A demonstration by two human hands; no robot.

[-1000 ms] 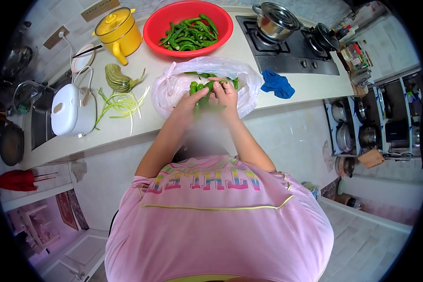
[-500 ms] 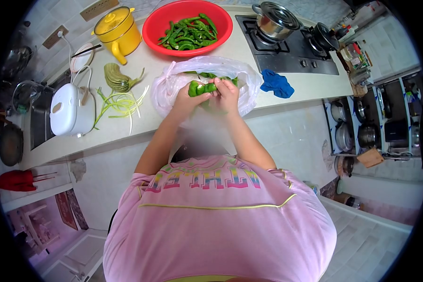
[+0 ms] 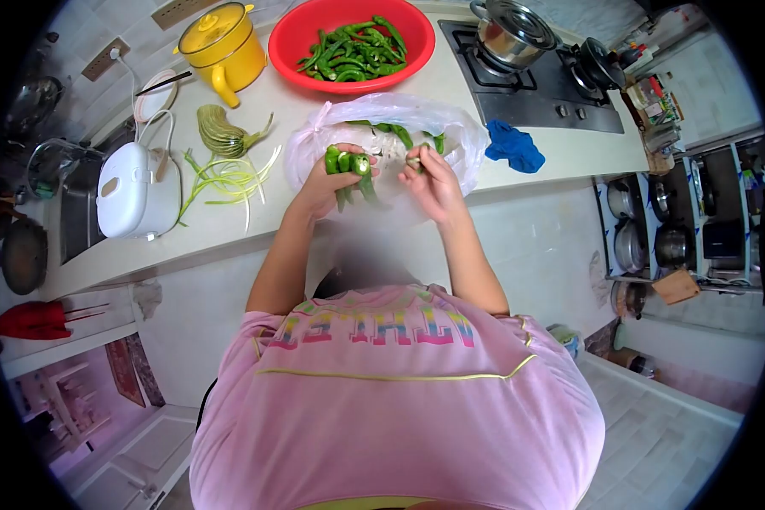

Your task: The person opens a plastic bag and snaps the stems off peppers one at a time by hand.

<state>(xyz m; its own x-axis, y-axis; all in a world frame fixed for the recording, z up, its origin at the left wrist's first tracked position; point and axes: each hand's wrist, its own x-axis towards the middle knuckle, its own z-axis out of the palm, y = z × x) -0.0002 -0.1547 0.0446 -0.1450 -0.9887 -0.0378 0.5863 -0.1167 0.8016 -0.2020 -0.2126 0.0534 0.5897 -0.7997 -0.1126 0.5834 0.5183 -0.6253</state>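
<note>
Several green peppers [image 3: 342,161] are wrapped in the closed fingers of my left hand [image 3: 316,189]; one shows a pale opened end. To the right and apart from them, my right hand [image 3: 436,185] pinches a small pale-green piece that looks like a pepper stem [image 3: 413,160]. Both hands are over the near side of an open plastic bag [image 3: 466,136], which has more green peppers inside. Behind the bag, a red basin [image 3: 348,86] holds many green peppers.
On the counter at left are a white appliance [image 3: 127,191], a striped squash [image 3: 221,132], pale green stalks [image 3: 229,183] and a yellow pot [image 3: 229,55]. A blue cloth [image 3: 514,146] lies right of the bag. Beyond it, a steel pot [image 3: 512,36] stands on the gas stove [image 3: 544,109].
My hands, together on a pepper before, have moved apart. The right hand now has the small stem piece, while the left keeps the peppers. The view has shifted slightly.
</note>
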